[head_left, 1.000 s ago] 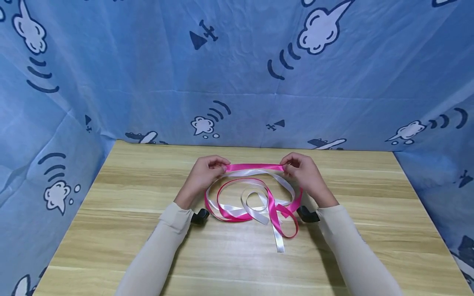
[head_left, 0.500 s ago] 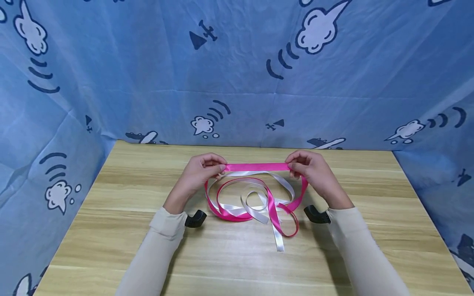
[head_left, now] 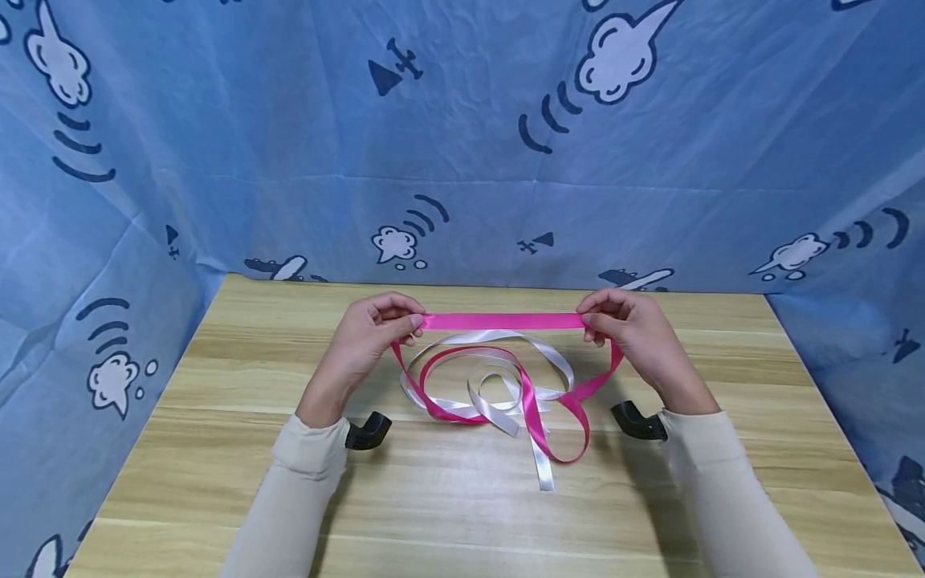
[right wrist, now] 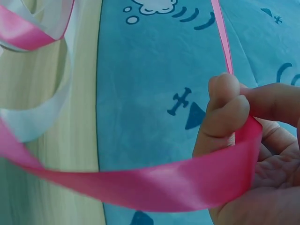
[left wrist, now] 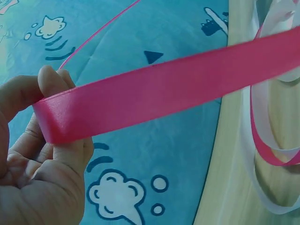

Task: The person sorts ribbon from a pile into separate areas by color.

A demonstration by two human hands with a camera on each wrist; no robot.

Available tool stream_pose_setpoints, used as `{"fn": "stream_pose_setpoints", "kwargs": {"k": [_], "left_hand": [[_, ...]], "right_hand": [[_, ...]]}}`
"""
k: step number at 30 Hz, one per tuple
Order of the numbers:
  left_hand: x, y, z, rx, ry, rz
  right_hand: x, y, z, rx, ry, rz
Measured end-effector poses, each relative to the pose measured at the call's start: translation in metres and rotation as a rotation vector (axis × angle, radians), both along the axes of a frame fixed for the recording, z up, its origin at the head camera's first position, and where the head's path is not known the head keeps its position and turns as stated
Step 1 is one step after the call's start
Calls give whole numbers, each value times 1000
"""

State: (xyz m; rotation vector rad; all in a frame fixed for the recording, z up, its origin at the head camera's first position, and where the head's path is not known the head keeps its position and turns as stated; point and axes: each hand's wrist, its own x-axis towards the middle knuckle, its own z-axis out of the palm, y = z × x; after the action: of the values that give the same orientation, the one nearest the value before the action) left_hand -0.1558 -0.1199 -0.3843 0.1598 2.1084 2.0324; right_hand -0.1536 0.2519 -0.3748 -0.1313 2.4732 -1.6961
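A pink satin ribbon (head_left: pixel 503 321) stretches taut and level between my two hands, above the far half of the table. My left hand (head_left: pixel 364 345) pinches it between thumb and fingers; in the left wrist view the pink ribbon (left wrist: pixel 154 91) bends back around the fingers and trails off to the right. My right hand (head_left: pixel 636 341) pinches the other end of the span, and in the right wrist view the ribbon (right wrist: pixel 183 185) loops from the fingers down toward the left. From both hands its tails hang to the tabletop. Under the span lies a loosely coiled white ribbon (head_left: pixel 552 357), tangled with pink loops.
The wooden table (head_left: pixel 217 449) carries the ribbons near its middle. A blue patterned cloth (head_left: pixel 462 144) hangs behind it and along both sides. A black wrist mount (head_left: pixel 370 431) sits at the left cuff, another black mount (head_left: pixel 639 421) at the right.
My hands have moved apart, left hand leftward and right hand rightward, so the taut pink span is longer. The pink tails are pulled outward from the pile; the white ribbon has barely moved.
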Motion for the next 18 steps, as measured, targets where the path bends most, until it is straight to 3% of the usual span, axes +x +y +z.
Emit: {"fn": "stream_pose_setpoints", "kwargs": {"k": [7, 18], "left_hand": [[3, -8, 5, 64, -3, 33], [5, -26, 7, 65, 5, 97]], "right_hand": [[2, 10, 2, 19, 36, -23], [4, 33, 6, 16, 46, -96]]}}
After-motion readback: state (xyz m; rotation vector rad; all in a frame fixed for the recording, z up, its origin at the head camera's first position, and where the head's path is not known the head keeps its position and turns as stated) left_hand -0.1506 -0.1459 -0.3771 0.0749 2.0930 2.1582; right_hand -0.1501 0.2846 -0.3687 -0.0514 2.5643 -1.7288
